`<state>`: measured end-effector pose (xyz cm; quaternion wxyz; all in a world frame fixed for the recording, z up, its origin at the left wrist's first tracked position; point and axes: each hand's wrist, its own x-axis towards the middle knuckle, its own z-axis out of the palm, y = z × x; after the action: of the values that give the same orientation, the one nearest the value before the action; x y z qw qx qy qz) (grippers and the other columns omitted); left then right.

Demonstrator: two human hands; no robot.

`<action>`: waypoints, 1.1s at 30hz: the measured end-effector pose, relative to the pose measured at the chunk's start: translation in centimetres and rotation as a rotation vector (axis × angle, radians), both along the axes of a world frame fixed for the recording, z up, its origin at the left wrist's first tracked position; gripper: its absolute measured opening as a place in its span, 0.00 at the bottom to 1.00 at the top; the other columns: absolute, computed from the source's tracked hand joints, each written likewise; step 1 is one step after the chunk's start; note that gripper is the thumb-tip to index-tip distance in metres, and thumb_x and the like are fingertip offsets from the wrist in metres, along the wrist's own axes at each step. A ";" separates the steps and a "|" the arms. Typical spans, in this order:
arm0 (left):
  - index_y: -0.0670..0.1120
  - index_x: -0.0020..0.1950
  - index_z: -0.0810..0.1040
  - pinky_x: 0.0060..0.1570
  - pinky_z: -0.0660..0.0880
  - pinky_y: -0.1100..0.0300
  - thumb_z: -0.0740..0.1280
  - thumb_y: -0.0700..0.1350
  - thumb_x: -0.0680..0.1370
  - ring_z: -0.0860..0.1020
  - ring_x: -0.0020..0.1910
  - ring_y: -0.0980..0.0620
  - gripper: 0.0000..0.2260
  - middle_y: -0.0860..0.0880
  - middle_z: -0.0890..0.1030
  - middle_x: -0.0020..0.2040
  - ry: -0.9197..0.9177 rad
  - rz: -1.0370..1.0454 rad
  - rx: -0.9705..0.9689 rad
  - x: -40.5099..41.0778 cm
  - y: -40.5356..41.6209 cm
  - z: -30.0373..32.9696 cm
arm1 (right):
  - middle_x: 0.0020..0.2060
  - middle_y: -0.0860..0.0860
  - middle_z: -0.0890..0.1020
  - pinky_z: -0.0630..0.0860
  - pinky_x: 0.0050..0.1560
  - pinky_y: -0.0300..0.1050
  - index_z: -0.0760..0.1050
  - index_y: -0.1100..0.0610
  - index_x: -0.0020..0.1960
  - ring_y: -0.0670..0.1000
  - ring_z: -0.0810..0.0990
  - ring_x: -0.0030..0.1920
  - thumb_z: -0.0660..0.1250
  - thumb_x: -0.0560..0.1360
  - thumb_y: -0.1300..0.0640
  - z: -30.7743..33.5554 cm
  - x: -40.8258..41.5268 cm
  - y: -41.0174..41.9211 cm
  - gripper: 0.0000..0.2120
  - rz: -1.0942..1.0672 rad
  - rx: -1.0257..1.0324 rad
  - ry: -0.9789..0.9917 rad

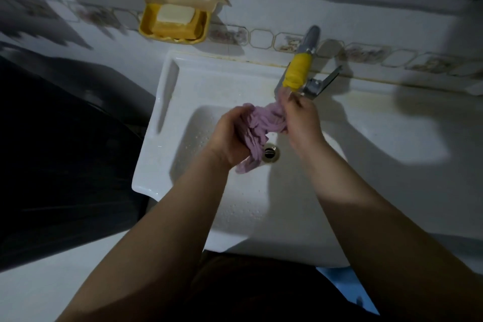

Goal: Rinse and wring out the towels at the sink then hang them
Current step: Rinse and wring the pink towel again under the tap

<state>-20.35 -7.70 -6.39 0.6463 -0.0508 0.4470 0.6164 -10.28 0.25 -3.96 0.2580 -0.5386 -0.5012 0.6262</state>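
Observation:
A pale purple towel [261,125] is twisted into a thick rope above the white sink basin [183,117]. My left hand [231,136] grips its lower end, and a short tail hangs out below the fist near the drain [270,152]. My right hand [300,117] grips the upper end just under the tap [300,65], whose spout is wrapped in yellow cloth. Both fists are curled tight round the towel. No water stream is visible.
A yellow soap dish [173,25] with a pale bar hangs on the tiled wall at the upper left. A metal tap lever [328,81] sticks out to the right. A dark object [60,151] fills the left side. The sink counter [392,138] extends right.

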 end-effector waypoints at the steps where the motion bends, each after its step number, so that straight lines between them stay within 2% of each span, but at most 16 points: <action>1: 0.41 0.52 0.74 0.44 0.78 0.56 0.59 0.51 0.79 0.80 0.40 0.46 0.13 0.40 0.79 0.44 0.005 0.048 -0.027 0.0 0.3 -0.1 | 0.25 0.47 0.73 0.69 0.29 0.36 0.69 0.52 0.31 0.45 0.73 0.28 0.65 0.77 0.50 0.0 -0.3 -0.8 0.17 0.064 0.156 -0.093; 4: 0.43 0.57 0.72 0.45 0.77 0.55 0.57 0.53 0.82 0.80 0.44 0.48 0.14 0.41 0.77 0.47 -0.039 0.074 -0.212 1.6 2.4 -1.8 | 0.25 0.47 0.74 0.74 0.37 0.45 0.68 0.51 0.29 0.50 0.77 0.32 0.61 0.77 0.43 0.0 -1.6 -3.5 0.21 0.215 0.398 -0.276; 5: 0.44 0.58 0.72 0.50 0.77 0.54 0.56 0.47 0.81 0.79 0.47 0.48 0.11 0.43 0.77 0.49 0.050 0.123 -0.285 2.1 2.9 -1.1 | 0.27 0.48 0.76 0.75 0.39 0.47 0.71 0.51 0.30 0.53 0.79 0.35 0.59 0.77 0.42 0.0 -2.1 -3.4 0.21 0.230 0.431 -0.361; 6: 0.44 0.59 0.73 0.55 0.75 0.52 0.56 0.44 0.80 0.78 0.50 0.48 0.11 0.44 0.78 0.51 0.371 0.084 -0.334 2.8 3.3 -0.9 | 0.31 0.51 0.79 0.76 0.41 0.48 0.74 0.53 0.33 0.56 0.80 0.37 0.58 0.78 0.42 -0.1 -2.4 -2.7 0.21 0.209 0.425 -0.434; 7: 0.45 0.58 0.73 0.51 0.77 0.53 0.58 0.44 0.79 0.79 0.47 0.49 0.09 0.45 0.79 0.48 0.523 0.069 -0.381 3.6 3.7 -0.7 | 0.32 0.53 0.81 0.78 0.41 0.50 0.76 0.56 0.36 0.58 0.81 0.38 0.58 0.77 0.43 -0.2 -2.5 -1.4 0.20 0.151 0.370 -0.463; 10: 0.46 0.42 0.69 0.25 0.69 0.61 0.61 0.47 0.80 0.70 0.21 0.51 0.08 0.47 0.71 0.26 0.334 0.133 -0.253 4.8 4.1 0.9 | 0.25 0.53 0.76 0.77 0.32 0.50 0.69 0.57 0.29 0.60 0.79 0.31 0.61 0.76 0.52 0.1 -2.2 1.6 0.18 0.038 0.222 -0.417; 12: 0.47 0.51 0.73 0.38 0.75 0.52 0.61 0.46 0.80 0.77 0.37 0.47 0.05 0.46 0.77 0.40 0.567 -0.067 -0.316 3.9 4.7 0.4 | 0.29 0.58 0.77 0.75 0.35 0.51 0.71 0.59 0.31 0.61 0.78 0.35 0.60 0.76 0.55 0.1 -2.6 0.8 0.16 0.106 0.288 -0.420; 14: 0.46 0.65 0.71 0.58 0.70 0.52 0.63 0.47 0.78 0.73 0.59 0.46 0.15 0.46 0.75 0.59 0.713 -0.187 -0.345 3.1 5.4 0.2 | 0.38 0.61 0.81 0.76 0.43 0.53 0.76 0.59 0.36 0.61 0.79 0.41 0.59 0.76 0.54 -0.3 -2.9 -0.8 0.14 0.152 0.366 -0.434; 15: 0.47 0.64 0.71 0.56 0.71 0.52 0.63 0.48 0.78 0.74 0.58 0.45 0.15 0.45 0.75 0.58 0.647 -0.177 -0.353 3.2 5.4 0.4 | 0.39 0.61 0.82 0.76 0.44 0.53 0.76 0.57 0.37 0.61 0.79 0.42 0.59 0.76 0.53 -0.5 -2.8 -0.9 0.14 0.130 0.368 -0.427; 17: 0.51 0.48 0.73 0.35 0.69 0.56 0.60 0.49 0.79 0.75 0.33 0.45 0.04 0.43 0.76 0.37 0.313 -0.053 -0.288 3.8 4.4 1.1 | 0.37 0.58 0.81 0.74 0.42 0.49 0.72 0.57 0.34 0.58 0.79 0.40 0.60 0.77 0.53 -1.1 -2.0 0.6 0.14 0.081 0.344 -0.440; 19: 0.49 0.36 0.67 0.33 0.57 0.62 0.58 0.49 0.78 0.62 0.24 0.52 0.11 0.47 0.66 0.24 0.167 -0.081 -0.285 5.0 3.9 1.1 | 0.36 0.55 0.78 0.70 0.41 0.43 0.71 0.56 0.34 0.54 0.77 0.40 0.63 0.77 0.54 -1.9 -1.1 2.9 0.13 0.063 0.253 -0.399; 23: 0.48 0.38 0.68 0.31 0.65 0.59 0.62 0.47 0.78 0.69 0.30 0.52 0.09 0.45 0.70 0.32 0.193 0.056 -0.168 3.7 3.6 1.2 | 0.41 0.55 0.80 0.76 0.46 0.45 0.75 0.57 0.41 0.54 0.80 0.41 0.63 0.77 0.48 -3.1 -0.4 4.1 0.13 -0.068 -0.299 0.019; 27: 0.42 0.46 0.74 0.25 0.73 0.67 0.51 0.49 0.83 0.78 0.26 0.53 0.16 0.47 0.80 0.31 0.055 0.092 -0.030 1.3 2.3 0.5 | 0.65 0.60 0.75 0.76 0.60 0.59 0.68 0.59 0.69 0.60 0.76 0.63 0.57 0.73 0.33 -2.4 0.7 3.7 0.36 -0.037 -0.620 0.451; 29: 0.40 0.51 0.76 0.39 0.78 0.64 0.49 0.50 0.84 0.82 0.36 0.52 0.20 0.45 0.83 0.39 0.034 0.104 -0.001 0.9 1.7 0.1 | 0.61 0.59 0.78 0.72 0.64 0.59 0.70 0.59 0.68 0.58 0.77 0.63 0.61 0.69 0.34 -1.1 1.0 3.1 0.37 -0.021 -0.667 0.540; 31: 0.40 0.57 0.76 0.52 0.74 0.57 0.50 0.50 0.83 0.79 0.48 0.49 0.19 0.43 0.81 0.50 0.019 0.148 0.003 0.6 1.2 -0.3 | 0.47 0.55 0.85 0.76 0.60 0.54 0.80 0.59 0.53 0.54 0.84 0.51 0.58 0.74 0.37 -0.4 1.3 2.5 0.27 -0.042 -0.681 0.615; 33: 0.41 0.61 0.74 0.52 0.71 0.55 0.52 0.50 0.82 0.76 0.50 0.47 0.18 0.43 0.79 0.53 0.004 0.174 -0.002 0.5 0.8 -0.5 | 0.42 0.53 0.86 0.76 0.58 0.54 0.80 0.58 0.49 0.52 0.85 0.45 0.53 0.78 0.40 0.2 1.6 2.1 0.25 -0.057 -0.669 0.662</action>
<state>-19.84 -6.86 -6.92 0.5892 -0.0886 0.4428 0.6700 -8.65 2.35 -3.75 0.2334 -0.3771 -0.1478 0.8840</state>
